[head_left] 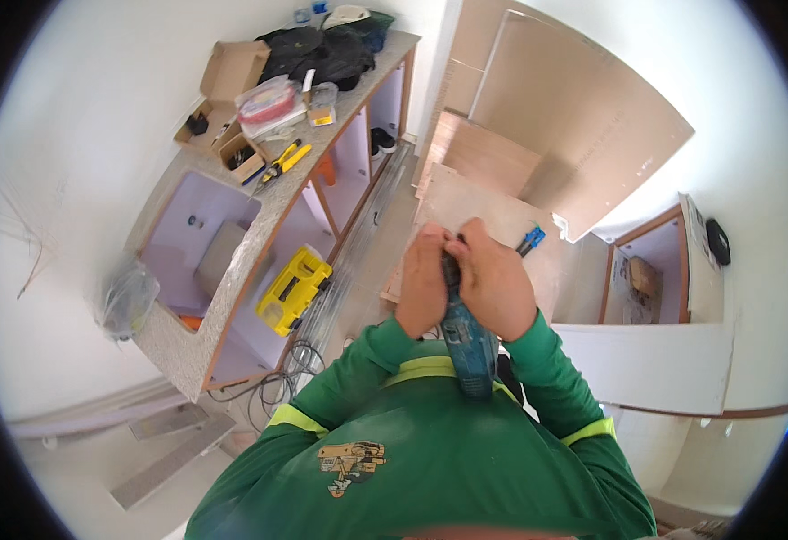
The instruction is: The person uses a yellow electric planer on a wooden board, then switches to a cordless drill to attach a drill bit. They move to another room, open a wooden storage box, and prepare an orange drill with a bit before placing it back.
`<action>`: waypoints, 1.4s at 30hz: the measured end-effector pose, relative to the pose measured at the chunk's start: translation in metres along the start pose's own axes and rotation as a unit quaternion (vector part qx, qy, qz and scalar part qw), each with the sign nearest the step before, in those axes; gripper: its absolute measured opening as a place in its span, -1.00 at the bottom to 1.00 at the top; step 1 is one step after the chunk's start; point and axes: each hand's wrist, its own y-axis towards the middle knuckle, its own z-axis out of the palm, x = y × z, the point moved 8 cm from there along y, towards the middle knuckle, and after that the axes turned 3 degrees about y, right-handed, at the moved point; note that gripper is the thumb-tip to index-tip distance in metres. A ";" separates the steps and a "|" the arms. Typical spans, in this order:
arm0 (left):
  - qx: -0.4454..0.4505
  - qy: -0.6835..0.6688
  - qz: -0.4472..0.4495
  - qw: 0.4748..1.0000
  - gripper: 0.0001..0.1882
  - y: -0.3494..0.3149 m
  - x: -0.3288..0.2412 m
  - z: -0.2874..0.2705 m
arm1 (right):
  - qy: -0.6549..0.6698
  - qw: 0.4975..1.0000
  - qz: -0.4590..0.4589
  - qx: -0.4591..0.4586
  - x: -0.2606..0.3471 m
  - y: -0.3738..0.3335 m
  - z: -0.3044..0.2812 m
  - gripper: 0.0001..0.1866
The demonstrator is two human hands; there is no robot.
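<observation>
In front of my chest is a teal power tool (471, 353), its body pointing back toward me and its dark front end away. My left hand (423, 281) is closed against the left side of that front end, fingers pressed together. My right hand (498, 286) curls around it from the right, and the fingertips of both hands meet near the tip. Whether a small part sits between the fingers is hidden. Beyond my right hand, a small blue and black tool (532, 240) lies on a wooden board (475, 209).
To the left runs a stone countertop (259, 236) with a cut-out, carrying yellow-handled pliers (288, 160), a cardboard box (234, 67) and black cloth. A yellow case (293, 290) stands below; cables (277, 382) lie nearby. Large brown panels (583, 117) lean ahead; an open cabinet (650, 261) is at right.
</observation>
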 end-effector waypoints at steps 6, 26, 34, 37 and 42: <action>0.009 -0.350 -0.216 0.911 -0.51 -0.009 0.025 0.012 | -0.028 0.997 -0.070 0.016 0.019 0.009 -0.002 -0.85; -0.025 -0.532 -0.249 0.809 -0.39 -0.034 0.100 -0.008 | 0.452 0.841 0.297 -0.009 -0.231 -0.140 -0.014 -0.79; -0.019 -0.510 -0.236 0.827 -0.38 -0.026 0.087 0.009 | 0.287 0.914 0.273 0.090 -0.299 -0.160 0.007 -0.78; 0.027 -0.498 -0.223 0.838 -0.42 -0.022 0.080 0.019 | 0.314 0.909 0.220 0.161 -0.316 -0.152 0.045 -0.81; 0.015 -0.473 -0.236 0.848 -0.42 -0.020 0.085 0.020 | 0.347 0.838 0.315 0.280 -0.337 -0.165 0.084 -0.77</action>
